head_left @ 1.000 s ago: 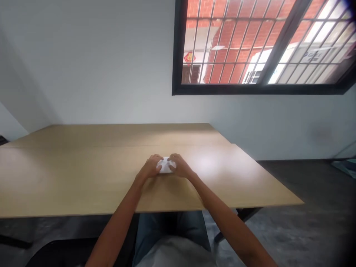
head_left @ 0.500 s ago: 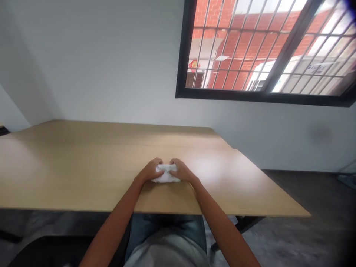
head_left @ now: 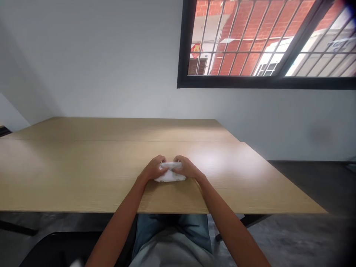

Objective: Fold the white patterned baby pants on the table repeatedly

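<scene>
Can see a soft white item [head_left: 170, 177] over the near half of the table [head_left: 83, 174], a little back from the near edge, wider along its near side than its far side. Cannot tell if resting on the wood or lifted just off it. Pinched at the left end by the left hand [head_left: 155, 168] and at the right end by the right hand [head_left: 188, 167], with thumbs laid inward on the near face, tips just apart, and fingers curled over the far side. Can make out small faint marks close to the near rim. Leaves a short strip of tabletop before the near edge. Runs far wider to the left, out of view, and less far to the right, down a slanting edge to a near corner. Crossed beyond the hands by a thin seam, with a small step where meeting the right edge. Backed along the far edge by a pale wall [head_left: 119, 63], with a dark-framed, barred window [head_left: 244, 40] high on the right. Below the near edge, close in, bluish trousers [head_left: 144, 230], then a black chair [head_left: 61, 246] to the left and grey floor [head_left: 300, 241] to the right.
</scene>
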A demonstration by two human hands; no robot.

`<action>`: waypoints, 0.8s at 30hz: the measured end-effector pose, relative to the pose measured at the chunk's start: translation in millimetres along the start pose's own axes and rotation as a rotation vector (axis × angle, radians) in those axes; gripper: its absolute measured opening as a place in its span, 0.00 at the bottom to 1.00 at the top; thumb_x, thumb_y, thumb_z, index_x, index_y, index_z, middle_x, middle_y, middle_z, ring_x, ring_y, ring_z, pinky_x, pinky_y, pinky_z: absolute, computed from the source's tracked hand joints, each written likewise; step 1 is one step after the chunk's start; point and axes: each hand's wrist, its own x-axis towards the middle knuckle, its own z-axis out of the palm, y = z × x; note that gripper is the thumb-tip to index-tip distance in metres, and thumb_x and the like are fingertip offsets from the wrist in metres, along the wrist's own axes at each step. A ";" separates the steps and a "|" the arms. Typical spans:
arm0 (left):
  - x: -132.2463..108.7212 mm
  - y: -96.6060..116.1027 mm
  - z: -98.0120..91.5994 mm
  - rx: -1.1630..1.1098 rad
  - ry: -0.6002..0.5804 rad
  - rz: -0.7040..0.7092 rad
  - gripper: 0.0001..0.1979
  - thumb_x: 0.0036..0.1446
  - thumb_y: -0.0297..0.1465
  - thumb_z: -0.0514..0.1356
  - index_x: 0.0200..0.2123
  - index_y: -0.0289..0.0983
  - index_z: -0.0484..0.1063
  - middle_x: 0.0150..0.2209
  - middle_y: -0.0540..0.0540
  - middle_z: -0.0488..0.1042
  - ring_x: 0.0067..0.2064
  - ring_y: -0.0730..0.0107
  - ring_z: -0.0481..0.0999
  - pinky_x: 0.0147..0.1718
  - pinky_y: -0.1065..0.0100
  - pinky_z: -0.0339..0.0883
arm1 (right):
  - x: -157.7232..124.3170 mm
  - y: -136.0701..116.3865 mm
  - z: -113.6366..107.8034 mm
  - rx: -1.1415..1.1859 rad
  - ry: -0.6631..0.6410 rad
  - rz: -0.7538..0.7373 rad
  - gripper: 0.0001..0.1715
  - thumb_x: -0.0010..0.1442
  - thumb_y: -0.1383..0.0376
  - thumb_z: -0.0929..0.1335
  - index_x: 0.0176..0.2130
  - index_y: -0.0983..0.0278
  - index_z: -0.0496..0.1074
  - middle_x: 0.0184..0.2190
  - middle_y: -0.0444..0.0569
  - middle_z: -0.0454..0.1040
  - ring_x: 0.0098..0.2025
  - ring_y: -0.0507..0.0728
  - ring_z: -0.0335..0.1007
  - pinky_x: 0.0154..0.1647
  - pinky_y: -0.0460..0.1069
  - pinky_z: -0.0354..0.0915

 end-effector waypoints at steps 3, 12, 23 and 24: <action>0.9 -0.1 1.6 -0.017 0.014 0.002 0.10 0.51 0.37 0.57 0.33 0.36 0.67 0.35 0.53 0.67 0.36 0.87 0.60 0.38 0.77 0.51 | -1.9 -3.5 -2.1 0.021 0.001 -0.003 0.13 0.48 0.67 0.70 0.35 0.67 0.65 0.31 0.42 0.66 0.31 0.49 0.58 0.31 0.44 0.52; 4.4 -0.5 -1.3 -0.372 -0.079 -0.043 0.14 0.50 0.33 0.50 0.35 0.36 0.73 0.40 0.51 0.72 0.41 0.84 0.69 0.40 0.79 0.59 | -7.3 -4.2 -6.5 -0.101 -0.052 0.025 0.12 0.53 0.65 0.70 0.37 0.68 0.69 0.36 0.46 0.70 0.34 0.50 0.61 0.34 0.45 0.55; 3.0 0.7 -12.9 -0.297 -0.169 -0.058 0.20 0.43 0.28 0.47 0.35 0.36 0.76 0.38 0.51 0.76 0.37 0.84 0.72 0.38 0.81 0.61 | -4.2 -3.4 -11.5 -0.080 -0.024 0.119 0.29 0.69 0.50 0.54 0.25 0.68 0.55 0.24 0.46 0.61 0.26 0.49 0.52 0.28 0.45 0.48; 2.6 0.3 -13.4 -0.303 -0.196 -0.058 0.21 0.43 0.28 0.47 0.36 0.37 0.76 0.38 0.51 0.76 0.37 0.84 0.72 0.37 0.81 0.61 | -4.0 -2.1 -11.4 -0.080 -0.022 0.125 0.28 0.68 0.52 0.54 0.24 0.68 0.53 0.23 0.45 0.60 0.26 0.49 0.51 0.27 0.46 0.46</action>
